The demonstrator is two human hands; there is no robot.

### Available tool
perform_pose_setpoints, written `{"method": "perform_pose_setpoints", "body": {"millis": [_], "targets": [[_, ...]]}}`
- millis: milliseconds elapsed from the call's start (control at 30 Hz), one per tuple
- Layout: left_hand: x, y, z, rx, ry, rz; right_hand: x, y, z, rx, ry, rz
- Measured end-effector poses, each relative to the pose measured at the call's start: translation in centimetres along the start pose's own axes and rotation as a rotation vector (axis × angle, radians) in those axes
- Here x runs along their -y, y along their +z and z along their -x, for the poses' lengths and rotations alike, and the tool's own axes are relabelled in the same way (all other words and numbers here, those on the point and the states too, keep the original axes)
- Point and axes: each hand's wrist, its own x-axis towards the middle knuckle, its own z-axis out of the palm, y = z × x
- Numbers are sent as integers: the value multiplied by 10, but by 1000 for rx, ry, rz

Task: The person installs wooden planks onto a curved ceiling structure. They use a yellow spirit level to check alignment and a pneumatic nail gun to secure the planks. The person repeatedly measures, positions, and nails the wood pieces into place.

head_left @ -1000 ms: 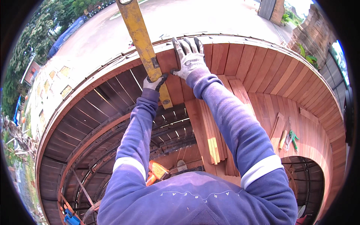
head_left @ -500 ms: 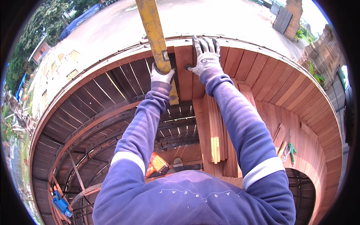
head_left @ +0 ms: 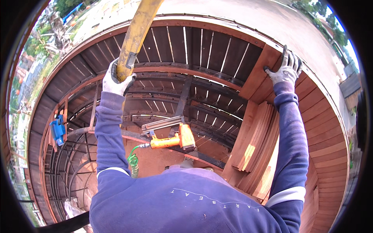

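Observation:
In my gloved left hand is a long yellow spirit level, gripped near its lower part and slanting up past the rim of a curved frame. My gloved right hand lies with fingers stretched over the top edge of the reddish-brown boards at the right. Its thumb rests near the end board of that row. Left of this board, dark slats with light gaps between them are uncovered.
An orange nail gun with a green coiled hose sits on a ledge below. Loose wooden strips lean beneath my right arm. A blue tool hangs at the left, near black metal bars.
My view has turned left, bringing the nail gun into full sight. My left hand has carried the level leftward, away from the boards. My right hand remains on the boards' top edge.

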Motion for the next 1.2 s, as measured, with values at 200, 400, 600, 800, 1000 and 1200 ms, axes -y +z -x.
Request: {"method": "perform_pose_setpoints", "body": {"millis": [200,400,600,800,1000,1200], "targets": [[105,-98,119,88,-174,-752,-1,11,-2,-37,6,52],[181,-133,165,287,-564,-922,6,10,-3,-25,2,58],[216,-144,164,317,-565,-876,4,16,-3,-94,3,11],[195,-123,159,372,-432,-1103,-11,32,-2,-168,-31,34],[65,10,194,765,169,-633,6,22,1,-261,-64,-129],[65,62,217,1001,69,-889,6,7,2,-85,-6,-32]]}}
